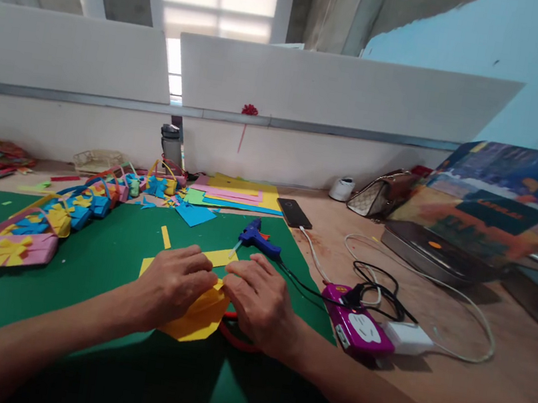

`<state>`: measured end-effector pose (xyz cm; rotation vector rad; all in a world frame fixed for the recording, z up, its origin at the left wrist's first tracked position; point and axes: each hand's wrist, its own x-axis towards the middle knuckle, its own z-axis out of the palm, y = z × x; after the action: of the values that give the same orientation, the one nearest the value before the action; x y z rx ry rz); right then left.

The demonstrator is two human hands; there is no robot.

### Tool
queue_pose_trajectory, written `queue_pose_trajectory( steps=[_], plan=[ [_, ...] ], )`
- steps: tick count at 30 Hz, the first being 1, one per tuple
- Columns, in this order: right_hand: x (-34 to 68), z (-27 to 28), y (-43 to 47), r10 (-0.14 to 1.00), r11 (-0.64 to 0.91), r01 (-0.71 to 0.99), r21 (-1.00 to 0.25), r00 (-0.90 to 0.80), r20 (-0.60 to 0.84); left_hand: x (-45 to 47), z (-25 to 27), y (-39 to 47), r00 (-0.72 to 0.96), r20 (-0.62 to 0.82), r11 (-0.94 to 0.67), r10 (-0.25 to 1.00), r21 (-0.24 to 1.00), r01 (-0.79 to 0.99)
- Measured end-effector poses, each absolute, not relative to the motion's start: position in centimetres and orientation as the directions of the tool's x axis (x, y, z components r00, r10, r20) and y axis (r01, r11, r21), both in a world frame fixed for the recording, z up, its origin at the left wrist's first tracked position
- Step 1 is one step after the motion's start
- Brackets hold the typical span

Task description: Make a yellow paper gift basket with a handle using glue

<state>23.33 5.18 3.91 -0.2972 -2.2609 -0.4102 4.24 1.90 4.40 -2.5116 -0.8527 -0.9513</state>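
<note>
A folded piece of yellow paper [198, 315] hangs between my two hands over the green mat. My left hand [179, 282] grips its upper left edge with curled fingers. On the other side, my right hand [259, 301] pinches the upper right edge; its fingertips nearly meet those of the left. Red-handled scissors [236, 338] lie partly hidden beneath my right hand. Just beyond the hands, a yellow strip [221, 257] rests on the mat, and a blue glue gun [259, 237] lies with its tip pointing toward it.
Small paper baskets [13, 252] with bows line the mat's left side. Stacked coloured sheets [234, 193] and a phone [294, 213] lie at the back. On the right are a purple power strip [357, 322], tangled cables and a metal case [433, 253].
</note>
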Motion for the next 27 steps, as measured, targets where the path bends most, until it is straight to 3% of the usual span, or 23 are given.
queue_pose_trajectory(
  steps=[7, 10, 18, 24, 27],
  plan=[
    [23.5, 4.4, 4.7, 0.041, 0.811, 0.422, 0.404, -0.731, 0.681, 4.5, 3.8, 1.6, 0.632, 0.679, -0.718, 0.374, -0.22, 0.661],
    [23.4, 4.6, 4.2, 0.045, 0.789, 0.432, 0.436, -0.75, 0.66, 4.4, 3.5, 1.5, 0.665, 0.648, -0.693, 0.372, -0.282, 0.663],
    [23.3, 4.1, 4.1, 0.115, 0.849, 0.435, 0.3, -0.706, 0.699, 4.1, 3.7, 1.7, 0.671, 0.642, -0.649, 0.371, -0.338, 0.681],
    [23.6, 4.2, 4.3, 0.294, 0.894, 0.444, 0.061, -0.684, 0.668, 3.8, 4.0, 2.4, 0.557, 0.746, -0.634, 0.365, -0.239, 0.735],
    [23.6, 4.6, 4.2, 0.325, 0.903, 0.429, -0.002, -0.68, 0.657, 3.7, 4.0, 2.7, 0.535, 0.749, -0.627, 0.39, -0.21, 0.75]
  ],
)
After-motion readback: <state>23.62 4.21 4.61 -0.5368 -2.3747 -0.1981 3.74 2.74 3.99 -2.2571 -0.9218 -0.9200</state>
